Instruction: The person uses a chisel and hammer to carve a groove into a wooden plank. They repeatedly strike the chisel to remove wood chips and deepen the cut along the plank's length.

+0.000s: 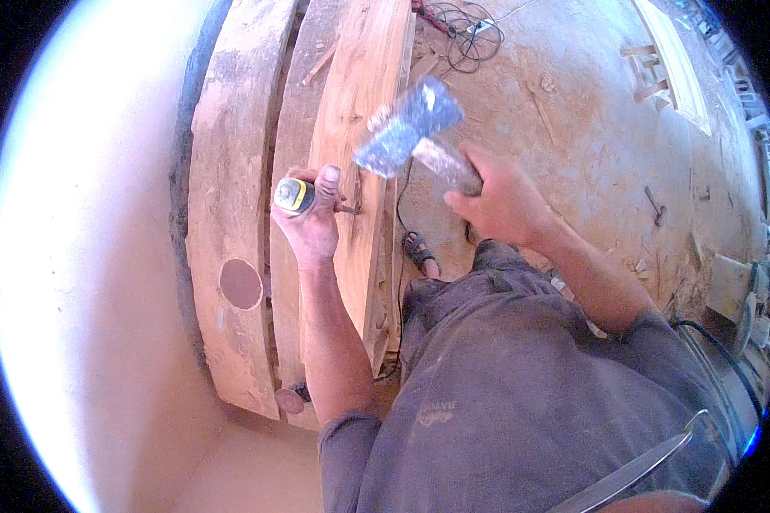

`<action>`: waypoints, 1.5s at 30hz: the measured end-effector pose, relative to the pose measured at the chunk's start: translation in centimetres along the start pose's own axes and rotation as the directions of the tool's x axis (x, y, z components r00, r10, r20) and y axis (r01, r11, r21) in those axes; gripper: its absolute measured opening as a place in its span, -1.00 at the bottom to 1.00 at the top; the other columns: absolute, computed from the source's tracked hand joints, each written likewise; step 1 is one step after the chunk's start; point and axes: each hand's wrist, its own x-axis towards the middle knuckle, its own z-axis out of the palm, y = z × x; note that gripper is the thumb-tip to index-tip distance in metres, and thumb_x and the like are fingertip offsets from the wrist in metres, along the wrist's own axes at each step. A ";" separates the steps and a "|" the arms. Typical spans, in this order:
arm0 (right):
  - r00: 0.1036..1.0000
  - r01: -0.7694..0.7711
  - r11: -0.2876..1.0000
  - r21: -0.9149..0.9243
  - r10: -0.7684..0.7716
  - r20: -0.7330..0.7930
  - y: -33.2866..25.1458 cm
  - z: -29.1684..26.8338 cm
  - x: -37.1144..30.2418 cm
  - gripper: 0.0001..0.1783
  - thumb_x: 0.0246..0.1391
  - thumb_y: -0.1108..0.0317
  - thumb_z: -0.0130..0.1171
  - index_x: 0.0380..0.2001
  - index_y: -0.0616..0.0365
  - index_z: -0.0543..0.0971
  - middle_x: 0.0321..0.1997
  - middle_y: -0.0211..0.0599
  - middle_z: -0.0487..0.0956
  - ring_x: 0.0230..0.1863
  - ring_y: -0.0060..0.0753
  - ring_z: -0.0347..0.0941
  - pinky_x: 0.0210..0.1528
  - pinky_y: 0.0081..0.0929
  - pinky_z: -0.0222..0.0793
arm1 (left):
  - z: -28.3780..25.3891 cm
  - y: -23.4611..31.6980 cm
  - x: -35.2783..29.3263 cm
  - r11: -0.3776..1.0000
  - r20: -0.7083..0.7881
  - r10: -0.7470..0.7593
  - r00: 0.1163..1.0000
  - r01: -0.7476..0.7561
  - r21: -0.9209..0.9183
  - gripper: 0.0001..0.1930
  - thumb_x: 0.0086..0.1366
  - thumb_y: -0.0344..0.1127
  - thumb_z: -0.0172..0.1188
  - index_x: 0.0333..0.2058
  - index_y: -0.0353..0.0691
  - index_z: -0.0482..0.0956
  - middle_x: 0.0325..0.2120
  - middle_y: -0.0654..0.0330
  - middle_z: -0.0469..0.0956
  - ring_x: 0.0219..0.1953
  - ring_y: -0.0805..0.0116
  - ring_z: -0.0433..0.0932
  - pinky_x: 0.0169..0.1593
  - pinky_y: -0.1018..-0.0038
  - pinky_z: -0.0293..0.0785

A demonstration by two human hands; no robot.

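Observation:
My left hand (310,224) is closed around a chisel (294,195), whose dark handle has a yellow ring and a pale butt end facing up. The narrow blade points to the right, by a dark slot in a long wooden beam (375,73). Gripped by its handle in my right hand (506,198) is a hammer (409,128) with a worn, blue-grey head. Its head is raised, smeared by motion, up and to the right of the chisel, apart from it.
Thick planks (235,154) form the bench beside a pale wall (103,214). A round brown disc (241,284) lies on it. Coiled black cable (466,38) is on the dusty floor; another cable runs near my sandalled foot (419,250). A wooden frame (676,64) and a small tool (655,207) lie at right.

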 end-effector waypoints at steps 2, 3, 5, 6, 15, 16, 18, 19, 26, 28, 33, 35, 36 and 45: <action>0.986 0.126 0.989 0.082 -0.116 -0.118 -2.1 -0.8 0.6 -0.64 0.04 0.30 0.26 -0.12 0.26 0.53 -0.40 0.05 0.57 -0.32 0.03 0.58 -0.23 -0.15 0.46 | -0.1 0.0 -1.4 0.999 -0.084 0.037 0.996 -0.037 0.007 -0.69 0.31 -0.23 0.40 -0.48 -0.24 0.47 -0.67 0.25 0.48 -0.62 0.49 0.47 -0.49 0.51 0.44; 0.972 0.187 0.966 0.177 -0.156 -0.176 -3.0 -1.0 0.9 -0.66 0.04 0.30 0.27 -0.13 0.23 0.53 -0.42 0.00 0.56 -0.35 -0.09 0.57 -0.24 -0.21 0.46 | -0.2 0.0 -2.2 0.998 -0.128 0.060 0.990 -0.059 0.012 -0.66 0.31 -0.21 0.40 -0.49 -0.23 0.45 -0.69 0.24 0.47 -0.63 0.46 0.47 -0.47 0.47 0.47; 0.938 0.275 0.919 0.282 -0.192 -0.290 -5.7 -2.1 1.2 -0.68 0.05 0.30 0.29 -0.14 0.19 0.54 -0.45 -0.09 0.53 -0.39 -0.31 0.53 -0.26 -0.30 0.46 | -0.2 -0.7 -3.5 0.996 -0.177 0.083 0.981 -0.085 -0.006 -0.70 0.31 -0.27 0.40 -0.48 -0.23 0.46 -0.64 0.24 0.50 -0.57 0.50 0.47 -0.45 0.51 0.44; 0.921 0.302 0.902 0.308 -0.193 -0.337 -7.4 -2.7 1.0 -0.69 0.05 0.30 0.30 -0.14 0.17 0.55 -0.47 -0.12 0.52 -0.40 -0.40 0.50 -0.27 -0.34 0.45 | 0.0 -0.7 -4.0 0.996 -0.193 0.092 0.977 -0.088 0.029 -0.73 0.31 -0.30 0.39 -0.45 -0.25 0.49 -0.61 0.25 0.52 -0.55 0.52 0.47 -0.43 0.54 0.41; 0.835 0.551 0.645 -0.530 -0.436 0.336 -6.8 -2.1 1.5 -0.76 -0.03 0.52 0.24 -0.30 0.12 0.41 -0.48 -0.16 0.58 -0.44 0.01 0.61 -0.41 -0.11 0.50 | 0.2 -3.0 -3.9 0.892 0.188 0.177 0.966 -0.238 0.383 -0.85 0.29 -0.44 0.36 -0.29 -0.30 0.54 -0.39 0.22 0.60 -0.41 0.47 0.56 -0.27 0.50 0.50; 0.842 0.539 0.696 -0.475 -0.465 0.274 -7.1 -2.3 1.4 -0.76 -0.03 0.48 0.25 -0.27 0.12 0.43 -0.52 -0.13 0.58 -0.46 0.04 0.62 -0.41 -0.08 0.51 | 0.1 -3.2 -3.7 0.919 0.152 0.265 0.952 -0.297 0.258 -0.83 0.31 -0.36 0.37 -0.29 -0.30 0.57 -0.42 0.27 0.60 -0.40 0.50 0.55 -0.28 0.51 0.49; 0.857 0.513 0.785 -0.348 -0.495 0.144 -7.7 -2.8 1.3 -0.73 -0.02 0.39 0.27 -0.23 0.10 0.47 -0.58 -0.06 0.57 -0.49 0.10 0.62 -0.42 -0.02 0.53 | 0.4 -2.0 -3.2 0.969 0.119 0.174 0.978 -0.191 0.156 -0.74 0.30 -0.25 0.41 -0.44 -0.26 0.56 -0.55 0.35 0.48 -0.48 0.52 0.44 -0.37 0.49 0.39; 0.855 0.499 0.826 -0.263 -0.519 -0.008 -8.6 -3.0 1.0 -0.73 -0.02 0.39 0.27 -0.23 0.10 0.46 -0.58 -0.06 0.58 -0.48 0.10 0.62 -0.42 -0.01 0.53 | 0.7 -0.8 -3.0 0.986 0.109 0.121 0.987 -0.132 0.098 -0.68 0.29 -0.19 0.43 -0.51 -0.25 0.56 -0.62 0.39 0.43 -0.52 0.53 0.38 -0.41 0.47 0.34; 0.844 0.535 0.686 -0.493 -0.414 0.341 -6.5 -1.3 2.1 -0.78 0.02 0.50 0.17 -0.23 0.19 0.42 -0.50 -0.04 0.60 -0.47 0.14 0.59 -0.42 -0.07 0.46 | -0.6 -5.1 -3.5 0.938 0.106 0.184 0.977 -0.206 0.279 -0.78 0.29 -0.26 0.41 -0.37 -0.24 0.58 -0.57 0.34 0.51 -0.53 0.52 0.42 -0.40 0.49 0.40; 0.854 0.519 0.718 -0.464 -0.414 0.315 -5.9 -1.4 2.1 -0.77 0.01 0.49 0.18 -0.23 0.22 0.43 -0.48 -0.03 0.60 -0.45 0.17 0.59 -0.39 -0.04 0.45 | -1.4 -4.6 -3.5 0.930 -0.005 0.271 0.962 -0.261 0.259 -0.86 0.29 -0.34 0.37 -0.29 -0.21 0.58 -0.53 0.22 0.57 -0.56 0.42 0.48 -0.40 0.44 0.46; 0.981 0.152 0.958 -0.245 -0.117 0.152 -1.9 -1.1 -1.5 -0.66 -0.02 0.42 0.21 -0.14 0.30 0.48 -0.38 0.11 0.62 -0.27 0.25 0.59 -0.21 -0.01 0.47 | -3.3 -3.7 -2.4 0.939 -0.442 -0.095 0.892 -0.067 -0.338 -0.86 0.27 -0.43 0.34 -0.36 -0.20 0.51 -0.56 0.18 0.54 -0.59 0.43 0.48 -0.48 0.51 0.43; 0.999 0.002 0.989 -0.147 0.006 0.054 0.8 -1.0 -3.5 -0.59 -0.02 0.35 0.20 -0.07 0.28 0.51 -0.37 0.16 0.62 -0.20 0.29 0.60 -0.14 0.08 0.47 | -3.2 -3.6 -2.0 0.947 -0.546 -0.144 0.825 -0.045 -0.317 -0.84 0.27 -0.46 0.34 -0.39 -0.20 0.48 -0.58 0.23 0.50 -0.59 0.47 0.46 -0.51 0.54 0.41; 0.999 -0.015 0.987 -0.157 0.022 0.043 2.8 -0.9 -4.2 -0.57 -0.01 0.33 0.22 -0.06 0.28 0.52 -0.34 0.18 0.62 -0.19 0.29 0.59 -0.13 0.06 0.47 | -2.3 -3.3 -1.3 0.963 -0.596 -0.164 0.786 -0.003 -0.268 -0.83 0.27 -0.47 0.33 -0.40 -0.20 0.47 -0.59 0.26 0.49 -0.60 0.49 0.46 -0.52 0.55 0.40; 0.925 -0.361 0.920 -0.150 0.374 0.066 7.2 -1.7 -8.6 -0.54 -0.03 0.33 0.27 -0.05 0.35 0.53 -0.25 0.17 0.61 -0.18 0.06 0.59 -0.09 -0.20 0.45 | -3.7 0.5 -1.2 0.936 -0.645 -0.160 0.747 -0.094 -0.340 -0.67 0.30 -0.49 0.17 -0.62 -0.12 0.29 -0.70 0.35 0.29 -0.64 0.50 0.27 -0.46 0.47 0.30</action>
